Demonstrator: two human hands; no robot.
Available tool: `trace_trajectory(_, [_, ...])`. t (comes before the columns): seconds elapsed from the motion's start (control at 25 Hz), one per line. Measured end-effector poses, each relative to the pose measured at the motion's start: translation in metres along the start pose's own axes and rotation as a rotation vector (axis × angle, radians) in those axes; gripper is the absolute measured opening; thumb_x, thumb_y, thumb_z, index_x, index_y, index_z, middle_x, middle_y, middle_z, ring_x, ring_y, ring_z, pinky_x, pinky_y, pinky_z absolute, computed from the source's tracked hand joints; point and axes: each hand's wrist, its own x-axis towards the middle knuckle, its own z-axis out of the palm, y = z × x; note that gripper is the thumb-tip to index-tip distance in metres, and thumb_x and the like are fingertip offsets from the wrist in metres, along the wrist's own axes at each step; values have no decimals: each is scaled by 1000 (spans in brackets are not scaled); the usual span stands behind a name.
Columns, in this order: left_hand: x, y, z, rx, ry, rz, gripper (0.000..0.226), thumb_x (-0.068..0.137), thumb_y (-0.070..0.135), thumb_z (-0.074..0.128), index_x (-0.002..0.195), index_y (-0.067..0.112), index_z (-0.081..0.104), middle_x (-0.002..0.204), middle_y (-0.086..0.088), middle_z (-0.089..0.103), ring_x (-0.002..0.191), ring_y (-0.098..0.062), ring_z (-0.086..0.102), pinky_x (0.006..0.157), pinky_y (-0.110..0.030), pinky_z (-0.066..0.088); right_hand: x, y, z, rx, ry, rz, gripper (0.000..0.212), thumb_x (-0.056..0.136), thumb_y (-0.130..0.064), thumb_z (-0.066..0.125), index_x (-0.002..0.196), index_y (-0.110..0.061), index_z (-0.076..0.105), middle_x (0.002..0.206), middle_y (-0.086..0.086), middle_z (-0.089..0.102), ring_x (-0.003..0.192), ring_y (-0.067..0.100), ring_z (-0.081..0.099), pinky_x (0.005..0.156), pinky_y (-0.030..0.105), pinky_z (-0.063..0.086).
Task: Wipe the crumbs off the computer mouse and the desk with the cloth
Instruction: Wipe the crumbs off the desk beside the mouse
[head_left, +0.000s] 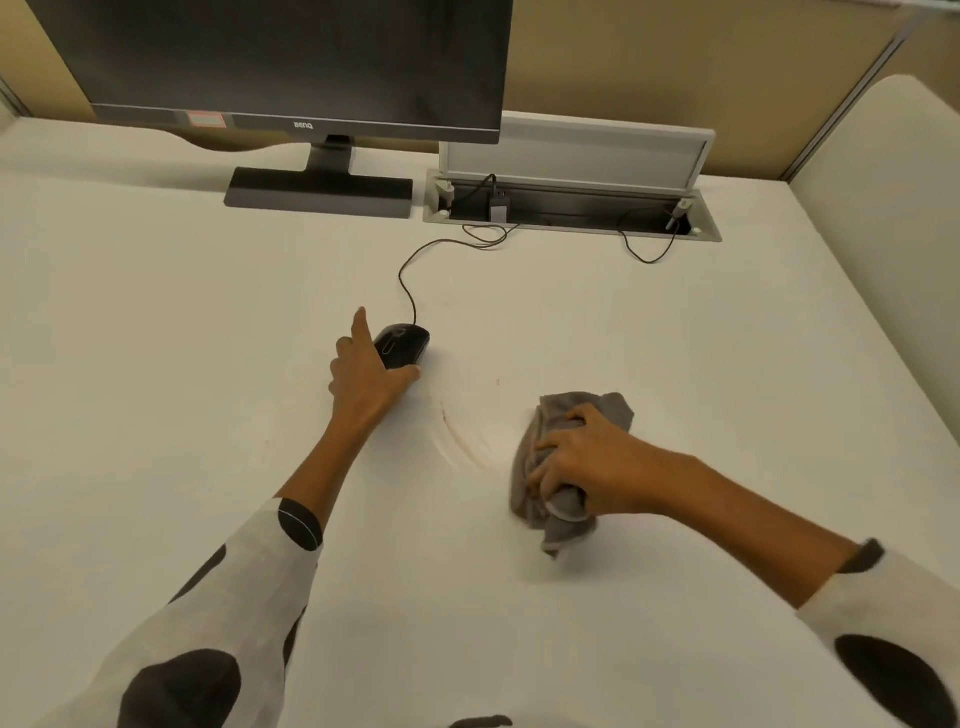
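Observation:
A black wired computer mouse (406, 343) lies on the white desk (156, 322) near the middle. My left hand (363, 371) rests against its left and near side, thumb at the near end, index finger pointing away; the fingers are apart and not closed round it. To the right, my right hand (587, 465) is closed on a bunched grey cloth (556, 421) pressed on the desk. A faint curved streak of crumbs (460, 441) lies between the mouse and the cloth.
A black monitor (291, 67) on its stand (319, 192) is at the back. Right of it is an open cable hatch (571, 208) with a raised lid; the mouse cable (410, 270) runs into it. A tan partition wall backs the desk.

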Motion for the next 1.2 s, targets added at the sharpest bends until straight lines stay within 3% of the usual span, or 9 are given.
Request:
trace_trajectory(0.08, [-8,4,8,30,5,24,97,72,24,73,145,22,9,138,-18,35,126,-38,36,104,-56,33,-4,25,-20,-5,-98,69,32,70,-13,51,93,-29,67,97,-10,69,95,15,56,91,43,39])
trace_trajectory(0.16, [-16,8,16,58,14,30,94,74,24,70,145,22,9,135,-18,36,123,-38,36,102,-54,33,-7,61,-46,359,-9,172,39,64,-6,47,93,-23,68,91,-1,70,89,18,61,82,40,51])
trace_trajectory(0.32, [-34,16,33,81,43,20,91,77,23,66,145,22,7,134,-18,35,120,-38,38,100,-52,31,-6,115,-64,1199,647,304,36,79,1,54,103,-23,63,99,-2,68,93,14,64,76,17,53])
trace_trajectory(0.44, [-45,23,46,85,47,16,90,78,24,66,145,22,6,135,-18,35,121,-36,38,99,-51,33,30,122,-54,1781,1058,389,34,83,7,46,98,-18,63,96,6,66,95,24,61,75,26,53])
trace_trajectory(0.64, [-55,28,63,85,30,21,88,81,26,64,146,20,5,135,-18,34,120,-35,37,99,-49,33,89,101,-36,2432,1277,573,24,78,0,47,86,-16,64,80,6,64,78,22,60,59,30,50])
trace_trajectory(0.76, [-58,28,68,96,12,19,88,81,27,63,146,20,4,135,-17,33,121,-35,37,99,-48,33,99,92,-21,2340,1379,742,17,74,-1,60,86,-13,64,83,5,65,82,24,60,68,32,51])
trace_trajectory(0.84, [-58,28,70,109,8,28,88,81,28,63,146,20,4,135,-16,33,121,-34,37,99,-48,33,93,95,-13,2059,1422,856,32,71,-11,72,102,-12,64,97,5,67,92,23,62,80,36,53])
trace_trajectory(1.04, [-60,29,79,100,3,31,91,79,31,66,146,19,6,136,-17,32,122,-33,36,100,-47,33,59,110,7,1181,1102,1296,71,67,-39,78,125,-11,49,123,14,57,116,33,47,99,47,41])
trace_trajectory(1.2, [-63,29,87,141,5,40,95,76,36,69,145,19,7,136,-17,33,123,-33,36,101,-46,34,44,108,23,829,1004,1309,72,72,-40,74,133,-24,39,126,17,48,116,37,42,95,47,36])
